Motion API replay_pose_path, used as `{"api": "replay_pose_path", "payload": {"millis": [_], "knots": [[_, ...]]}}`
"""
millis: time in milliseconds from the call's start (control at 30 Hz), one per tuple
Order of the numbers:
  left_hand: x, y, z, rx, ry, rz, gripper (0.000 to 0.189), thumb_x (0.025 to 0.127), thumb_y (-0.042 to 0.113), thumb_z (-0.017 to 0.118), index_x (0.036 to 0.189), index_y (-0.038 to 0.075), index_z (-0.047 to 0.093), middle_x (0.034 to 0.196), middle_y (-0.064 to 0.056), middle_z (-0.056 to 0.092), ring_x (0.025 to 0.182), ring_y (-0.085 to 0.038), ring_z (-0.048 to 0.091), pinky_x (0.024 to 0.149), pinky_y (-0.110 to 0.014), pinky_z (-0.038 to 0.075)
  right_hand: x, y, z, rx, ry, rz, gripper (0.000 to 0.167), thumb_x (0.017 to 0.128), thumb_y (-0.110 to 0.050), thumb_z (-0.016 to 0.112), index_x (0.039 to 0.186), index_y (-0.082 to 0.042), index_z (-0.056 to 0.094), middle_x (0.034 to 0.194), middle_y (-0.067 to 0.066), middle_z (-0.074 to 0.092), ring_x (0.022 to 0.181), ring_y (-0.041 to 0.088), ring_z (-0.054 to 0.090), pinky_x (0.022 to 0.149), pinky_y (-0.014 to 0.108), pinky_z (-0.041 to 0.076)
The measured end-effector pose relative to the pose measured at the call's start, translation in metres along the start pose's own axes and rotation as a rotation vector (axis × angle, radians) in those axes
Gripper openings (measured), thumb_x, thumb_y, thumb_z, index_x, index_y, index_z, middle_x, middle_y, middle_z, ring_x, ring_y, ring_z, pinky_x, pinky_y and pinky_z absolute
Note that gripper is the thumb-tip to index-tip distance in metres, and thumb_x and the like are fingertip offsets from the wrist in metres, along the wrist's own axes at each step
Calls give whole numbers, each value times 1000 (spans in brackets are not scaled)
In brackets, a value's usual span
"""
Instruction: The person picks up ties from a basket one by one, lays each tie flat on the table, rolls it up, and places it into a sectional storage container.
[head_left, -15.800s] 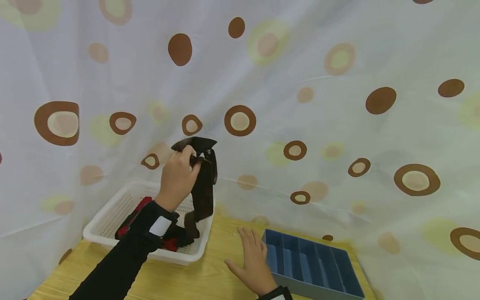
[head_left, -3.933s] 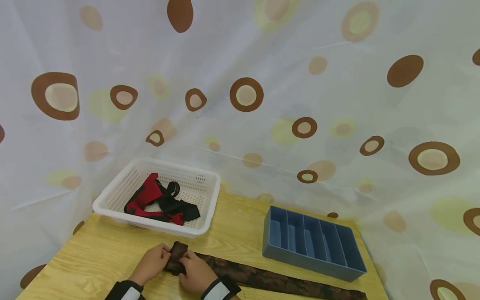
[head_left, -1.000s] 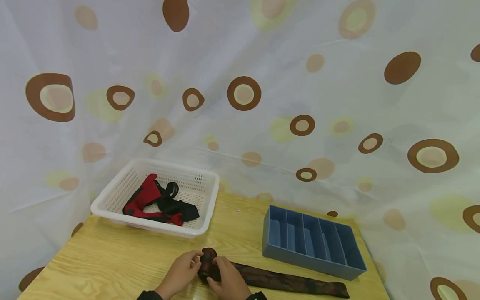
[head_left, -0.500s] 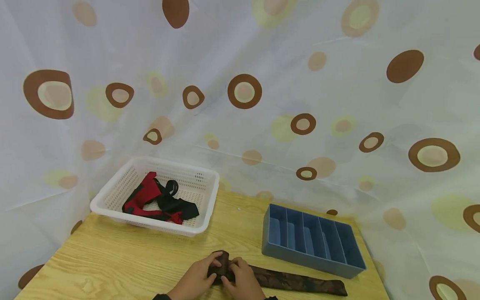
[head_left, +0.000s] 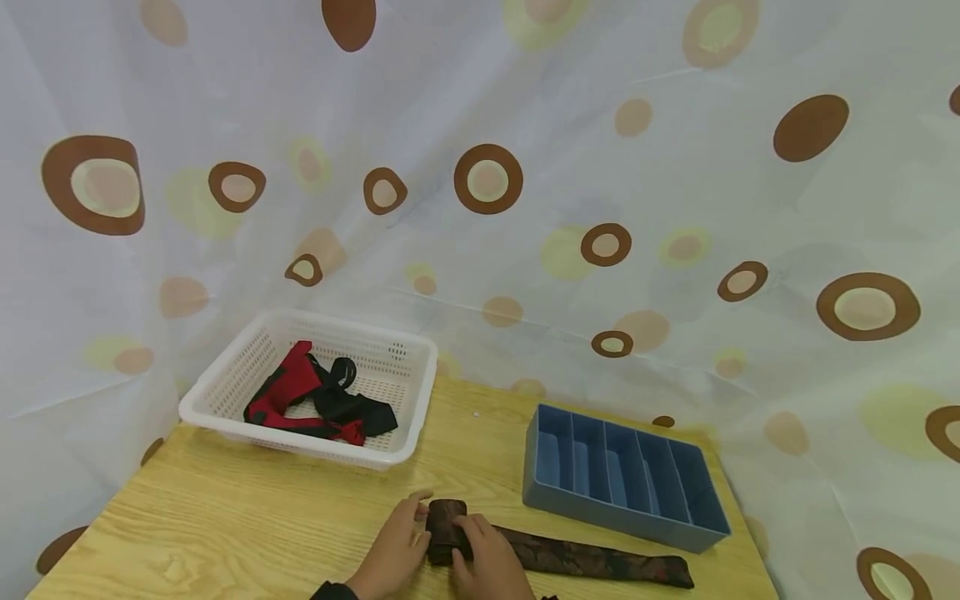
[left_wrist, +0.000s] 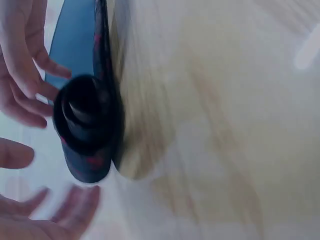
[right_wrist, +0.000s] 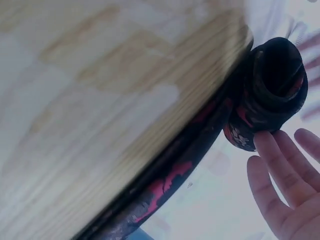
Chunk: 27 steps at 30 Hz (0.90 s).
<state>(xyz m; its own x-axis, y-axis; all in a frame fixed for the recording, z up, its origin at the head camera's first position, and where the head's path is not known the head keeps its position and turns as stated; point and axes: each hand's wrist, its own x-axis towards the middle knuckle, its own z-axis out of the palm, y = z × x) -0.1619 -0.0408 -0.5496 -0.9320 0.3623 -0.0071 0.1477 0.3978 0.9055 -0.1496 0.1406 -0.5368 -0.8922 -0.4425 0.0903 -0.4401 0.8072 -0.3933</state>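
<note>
A dark necktie (head_left: 592, 558) with a brown and red pattern lies lengthwise on the wooden table, its left end wound into a thick roll (head_left: 446, 532). On the left of this roll is my left hand (head_left: 393, 546), fingers loosely extended and a small gap away from it. My right hand (head_left: 491, 562) touches the roll from the other side with its fingertips, the fingers fairly straight in the right wrist view. Seen end-on in the left wrist view, the coil (left_wrist: 87, 125) shows a hollow centre. The flat tail runs off to the right.
A white perforated basket (head_left: 296, 446) at the back left holds red and black neckties (head_left: 300, 383). Further right stands a blue box (head_left: 622, 521) with several narrow compartments, behind the tie's tail. A dotted curtain (head_left: 420, 275) hangs behind the wooden table (head_left: 225, 517).
Earlier the left hand held the dark tie above the basket. Since then the tie has come onto the table and been partly rolled. The roll has shifted right; the left hand has released it.
</note>
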Motion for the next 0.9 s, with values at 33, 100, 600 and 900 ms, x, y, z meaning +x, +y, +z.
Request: {"api": "replay_pose_path", "payload": {"millis": [33,100,600,900], "knots": [[0,-3,-1,-32,-3,-31,53,91,7,55,138,-6,33,116,-21,53,106,-38,54,81,-47,48,0,0,0,-1,-1,9,32,86,-21,66,115,-9,57,104,6,60,83,20,62,70,31,52],[0,-8,-4,-79,-35,-70,59,93,11,56,140,-9,27,116,-25,52,105,-41,55,81,-50,49,-1,1,0,1,2,22,31,86,-20,66,115,-10,57,104,6,59,81,19,61,69,30,52],[-4,21,-7,78,-42,97,64,90,8,58,145,2,25,118,-9,57,93,-15,56,75,-27,48,-2,7,6,168,-121,56,40,90,-27,61,115,4,59,104,12,61,90,25,59,75,35,51],[0,23,11,40,-135,128,67,90,6,56,148,5,22,120,-12,59,94,-12,59,77,-23,50,-13,6,3,-43,151,99,32,88,-34,63,100,-4,65,89,1,50,73,13,43,62,28,36]]}}
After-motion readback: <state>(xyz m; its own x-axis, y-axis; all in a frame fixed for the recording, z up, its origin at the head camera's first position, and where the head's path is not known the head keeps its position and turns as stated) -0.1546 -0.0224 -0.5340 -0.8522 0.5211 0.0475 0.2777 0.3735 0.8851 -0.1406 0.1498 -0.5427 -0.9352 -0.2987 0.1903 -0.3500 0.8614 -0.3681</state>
